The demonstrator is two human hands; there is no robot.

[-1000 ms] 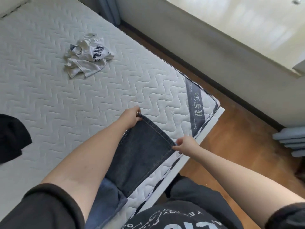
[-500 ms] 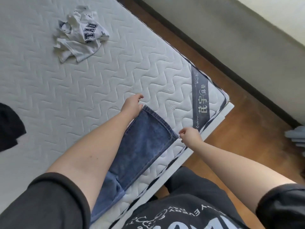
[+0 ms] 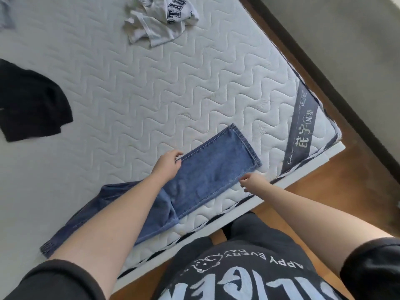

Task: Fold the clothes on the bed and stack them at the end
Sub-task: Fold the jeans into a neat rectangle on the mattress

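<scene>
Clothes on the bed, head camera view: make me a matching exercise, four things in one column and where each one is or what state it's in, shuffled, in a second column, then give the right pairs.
Column one:
1. jeans
2. white T-shirt
3. black garment
4. left hand

Column two:
A. crumpled, near the top of the view
B. lies at the left edge of the mattress
C. spread flat along the near edge, by the labelled corner
D. pinches the far seam of the denim leg

Pairs: 1-C, 2-A, 3-B, 4-D
</scene>
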